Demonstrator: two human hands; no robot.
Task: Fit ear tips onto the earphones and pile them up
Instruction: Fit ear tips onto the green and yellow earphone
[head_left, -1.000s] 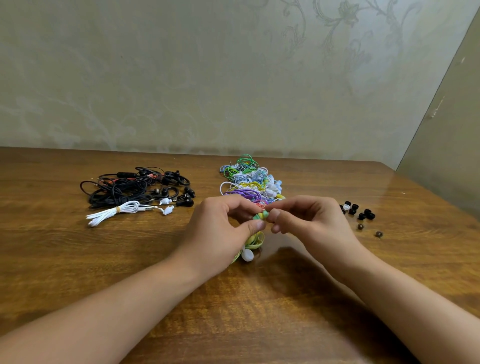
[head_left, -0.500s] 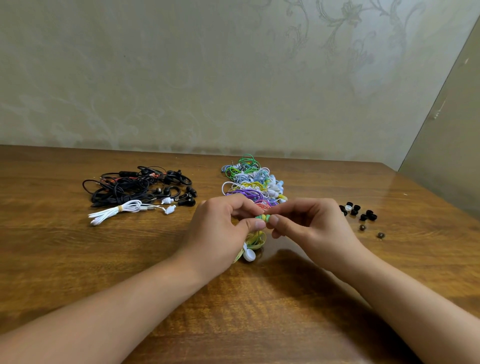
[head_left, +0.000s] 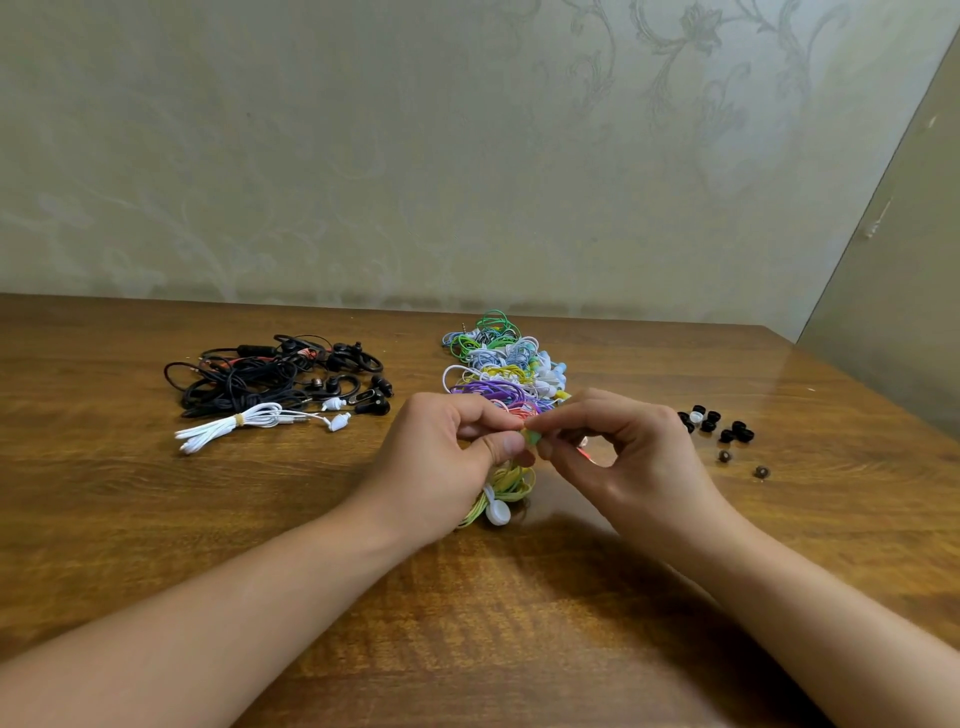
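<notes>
Head view, my read: left hand (head_left: 441, 462) pinches yellow-green earphone (head_left: 511, 480) above counter (head_left: 519, 623), right hand (head_left: 623, 452) pinches green ear tip (head_left: 531, 436) against it; loose ear tips (head_left: 719, 426) lie right, coloured pile (head_left: 498, 364) behind.

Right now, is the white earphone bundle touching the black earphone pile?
Apart. The head view shows bare table between the white bundle and most of the black pile, though its earbuds lie close to the pile's near edge.

Bare wooden table (head_left: 519, 623) lies open near the front edge. A black earphone tangle (head_left: 275, 376) obstructs the left, a coloured earphone pile (head_left: 498, 364) the centre, and loose ear tips (head_left: 719, 426) the right.
</notes>
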